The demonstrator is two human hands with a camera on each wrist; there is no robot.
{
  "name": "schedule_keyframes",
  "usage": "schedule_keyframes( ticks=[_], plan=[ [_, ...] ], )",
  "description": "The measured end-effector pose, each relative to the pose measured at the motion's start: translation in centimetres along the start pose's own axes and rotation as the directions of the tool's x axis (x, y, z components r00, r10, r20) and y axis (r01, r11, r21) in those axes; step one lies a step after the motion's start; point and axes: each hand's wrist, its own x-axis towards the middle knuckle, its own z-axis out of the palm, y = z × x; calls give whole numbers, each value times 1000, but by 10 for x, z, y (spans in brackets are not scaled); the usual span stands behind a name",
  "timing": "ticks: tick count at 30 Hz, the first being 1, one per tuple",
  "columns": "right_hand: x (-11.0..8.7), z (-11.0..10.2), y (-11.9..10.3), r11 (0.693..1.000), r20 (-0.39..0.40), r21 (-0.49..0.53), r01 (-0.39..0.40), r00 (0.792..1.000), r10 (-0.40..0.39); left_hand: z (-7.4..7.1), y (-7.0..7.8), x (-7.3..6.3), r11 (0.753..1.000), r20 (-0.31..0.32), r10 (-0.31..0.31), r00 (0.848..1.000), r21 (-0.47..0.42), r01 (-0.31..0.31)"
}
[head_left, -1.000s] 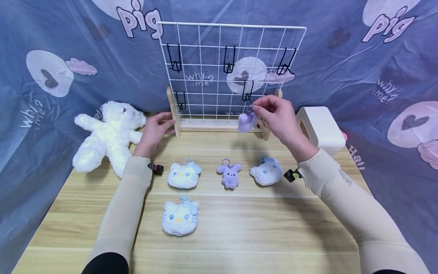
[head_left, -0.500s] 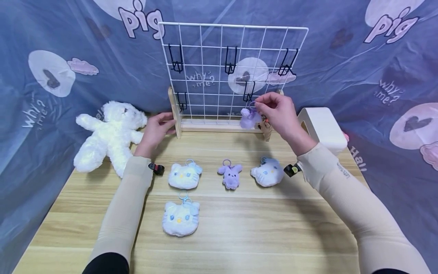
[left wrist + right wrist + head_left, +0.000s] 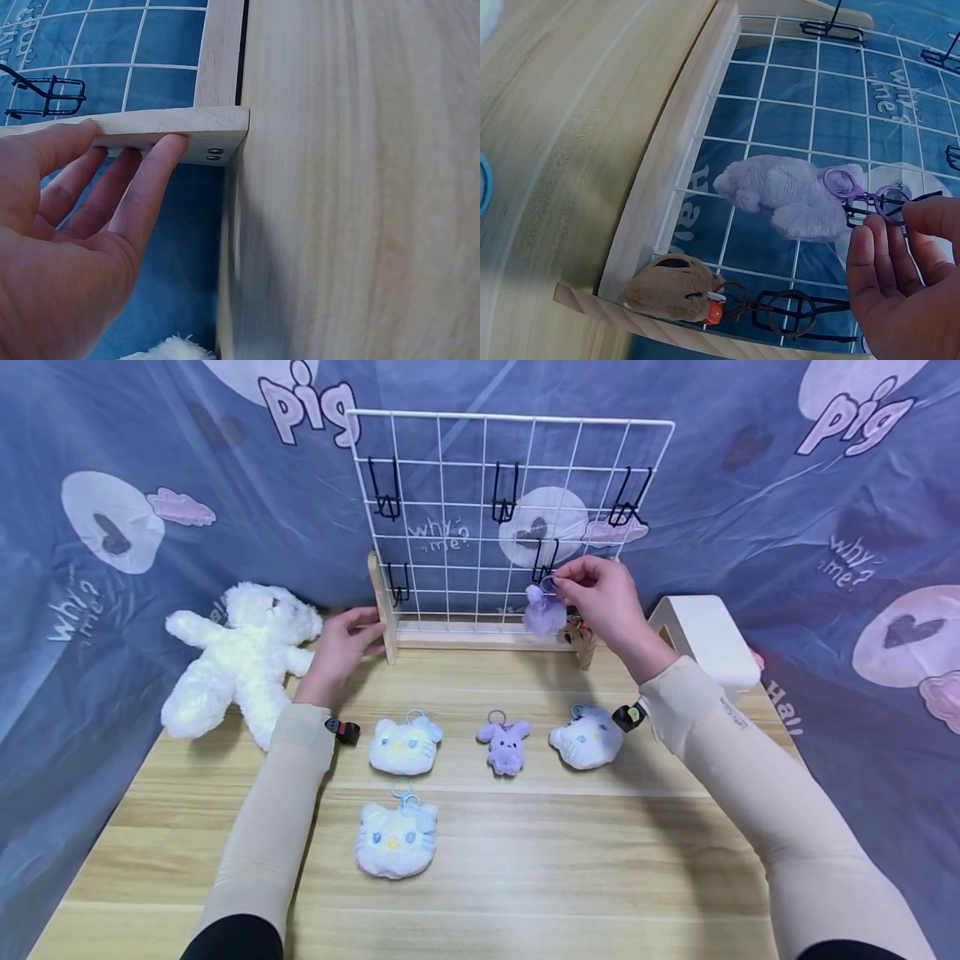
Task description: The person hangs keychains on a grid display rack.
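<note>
My right hand (image 3: pixel 603 597) pinches the ring of a purple plush keychain (image 3: pixel 780 187) between thumb and fingers. The plush dangles in front of the white wire grid rack (image 3: pixel 442 497). In the right wrist view, its purple ring (image 3: pixel 891 204) overlaps the prongs of a black hook (image 3: pixel 928 196) at the fingertips. Nearly straight fingers of my left hand (image 3: pixel 345 639) rest against the rack's wooden left side post (image 3: pixel 172 121). A brown plush keychain (image 3: pixel 671 289) hangs at the rack's lower right, largely hidden behind my right hand in the head view.
On the table lie another purple plush (image 3: pixel 506 747) and three white cat-face plush keychains (image 3: pixel 396 839). A large white plush bear (image 3: pixel 247 652) sits left of the left hand. A white box-like holder (image 3: pixel 708 639) stands right of the rack. Other black hooks (image 3: pixel 504 497) hang on the grid.
My right hand has risen slightly with the purple plush, bringing the ring up to the hook. My left hand stays against the post.
</note>
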Motion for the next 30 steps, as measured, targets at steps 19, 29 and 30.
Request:
schedule_keyframes(
  ticks=[19, 29, 30],
  plan=[
    [17, 9, -3, 998, -50, -52, -37, 998, 34, -1, -3, 4, 1000, -11, 20, 1000, -3, -20],
    [18, 10, -2, 997, -63, -62, -45, 997, 41, -1, -3, 3, 1000, -10, 14, 1000, -11, -14],
    [17, 10, -2, 997, -64, -62, -44, 997, 40, -1, -3, 3, 1000, -9, 12, 1000, -10, -12]
  ],
)
